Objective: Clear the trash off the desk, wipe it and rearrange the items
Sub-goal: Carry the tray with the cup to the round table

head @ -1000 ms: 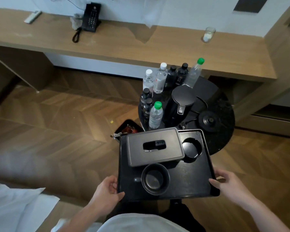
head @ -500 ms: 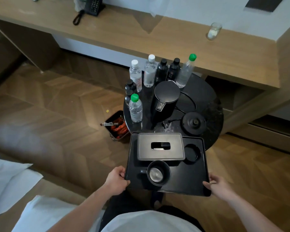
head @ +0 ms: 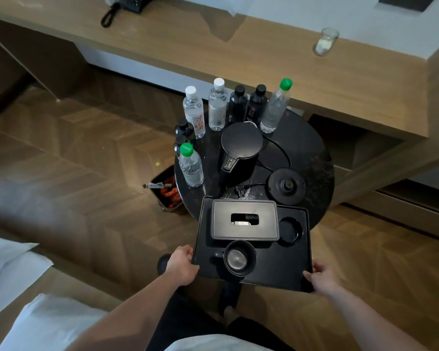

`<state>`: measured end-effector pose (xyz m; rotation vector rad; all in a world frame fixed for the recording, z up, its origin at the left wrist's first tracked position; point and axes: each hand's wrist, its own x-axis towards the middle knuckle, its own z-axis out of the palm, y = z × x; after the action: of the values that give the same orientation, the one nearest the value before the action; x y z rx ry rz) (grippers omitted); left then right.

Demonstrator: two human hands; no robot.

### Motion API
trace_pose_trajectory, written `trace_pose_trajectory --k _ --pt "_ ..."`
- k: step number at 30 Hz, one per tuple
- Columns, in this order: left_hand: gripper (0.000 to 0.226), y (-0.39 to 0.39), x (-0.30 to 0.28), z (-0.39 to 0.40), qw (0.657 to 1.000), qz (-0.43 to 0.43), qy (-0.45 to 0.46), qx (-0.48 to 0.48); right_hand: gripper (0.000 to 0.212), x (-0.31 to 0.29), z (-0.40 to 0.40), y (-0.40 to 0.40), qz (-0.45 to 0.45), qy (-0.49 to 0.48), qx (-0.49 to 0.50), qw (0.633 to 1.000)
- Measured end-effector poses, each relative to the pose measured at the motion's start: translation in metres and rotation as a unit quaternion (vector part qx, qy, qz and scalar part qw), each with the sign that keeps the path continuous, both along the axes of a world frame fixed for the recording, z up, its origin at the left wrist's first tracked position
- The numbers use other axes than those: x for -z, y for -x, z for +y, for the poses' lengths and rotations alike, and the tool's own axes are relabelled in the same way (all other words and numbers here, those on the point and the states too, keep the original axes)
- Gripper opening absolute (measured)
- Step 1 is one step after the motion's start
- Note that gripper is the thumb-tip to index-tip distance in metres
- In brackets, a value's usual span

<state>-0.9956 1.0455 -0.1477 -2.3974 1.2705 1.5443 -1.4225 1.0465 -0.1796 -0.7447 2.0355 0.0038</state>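
While each hand, left hand [head: 181, 264] and right hand [head: 323, 277], grips one tray [head: 284, 272], eight bottles [head: 217, 107] stand.

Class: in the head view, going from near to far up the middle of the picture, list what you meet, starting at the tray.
black tray → black cup → tissue box → black kettle → wooden desk

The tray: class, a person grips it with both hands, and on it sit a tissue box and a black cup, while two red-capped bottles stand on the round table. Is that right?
Not quite. The head view shows the two bottles' caps are green, not red. The rest holds: left hand and right hand grip the tray, carrying the tissue box and black cup.
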Motion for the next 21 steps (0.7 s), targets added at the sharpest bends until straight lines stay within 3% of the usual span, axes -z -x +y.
trace_pose_trajectory --k 3,8,16,21 --pt "0.020 0.009 0.005 -0.008 1.000 0.003 -0.003 -0.002 0.020 0.032 -0.009 0.018 0.016 0.005 0.027 1.000" --pt "0.012 0.032 0.007 -0.020 0.998 0.026 -0.020 -0.056 0.018 -0.028 -0.042 0.001 0.037 0.035 0.064 0.997" --pt "0.014 0.067 0.008 -0.022 0.985 0.066 -0.062 -0.147 0.027 -0.050 -0.082 0.014 0.033 0.067 0.120 0.990" --pt "0.032 0.091 0.006 -0.022 0.976 0.090 -0.057 -0.191 0.036 -0.052 -0.106 0.024 0.052 0.097 0.133 0.985"
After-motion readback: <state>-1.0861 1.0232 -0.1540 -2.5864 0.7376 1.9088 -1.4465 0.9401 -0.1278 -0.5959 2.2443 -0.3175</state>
